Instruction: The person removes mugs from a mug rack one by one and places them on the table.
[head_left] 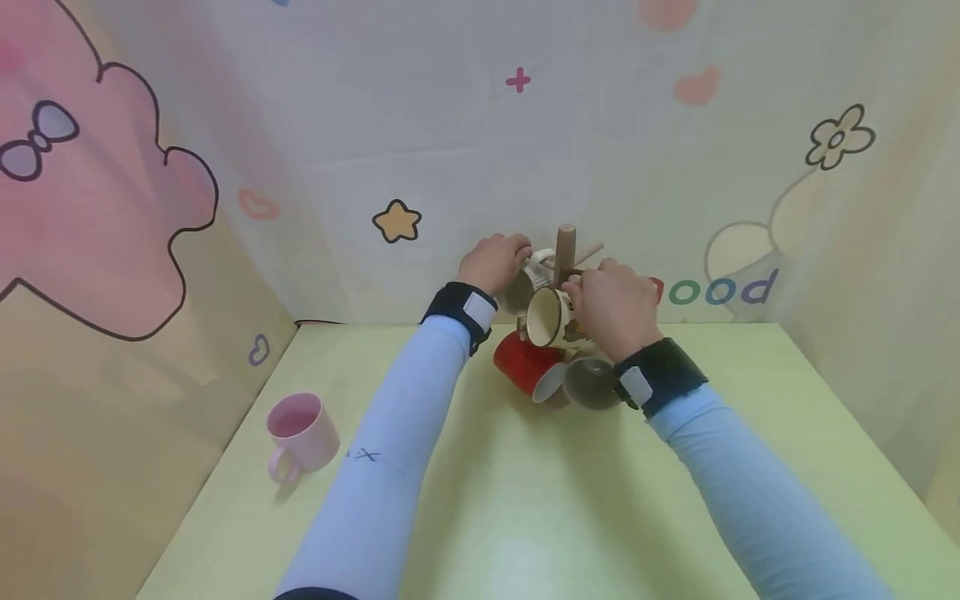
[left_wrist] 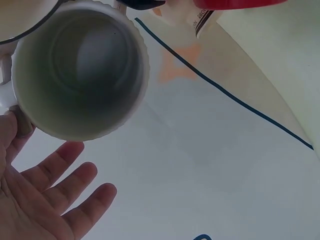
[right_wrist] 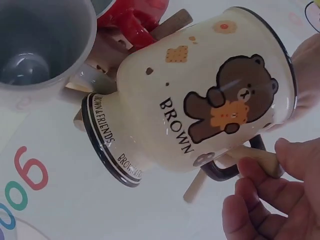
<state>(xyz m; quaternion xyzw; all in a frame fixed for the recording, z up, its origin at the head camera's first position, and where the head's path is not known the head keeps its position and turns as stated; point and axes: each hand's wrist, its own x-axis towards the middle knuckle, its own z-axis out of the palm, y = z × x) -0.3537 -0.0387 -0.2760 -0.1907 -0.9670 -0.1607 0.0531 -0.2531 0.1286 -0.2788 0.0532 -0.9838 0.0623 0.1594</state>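
A wooden mug tree (head_left: 566, 250) stands at the back, hung with several mugs. My left hand (head_left: 495, 265) is at its left side, thumb and forefinger pinching a peg end beside the handle of a white ribbed mug (left_wrist: 80, 70); the other fingers stretch out below the rim. On the other side, my right hand (head_left: 615, 304) pinches the tip of a wooden peg (right_wrist: 267, 160). Over that peg hangs the black handle of a cream bear mug (right_wrist: 200, 95), lying sideways. Lower down hang a red mug (head_left: 525, 362) and a grey mug (head_left: 592, 383).
A pink mug (head_left: 303, 429) stands upright at the left of the pale table (head_left: 525, 517), near my left forearm. Behind the mug tree a printed cloth (head_left: 450, 108) closes off the table's back edge, with more cloth at both sides.
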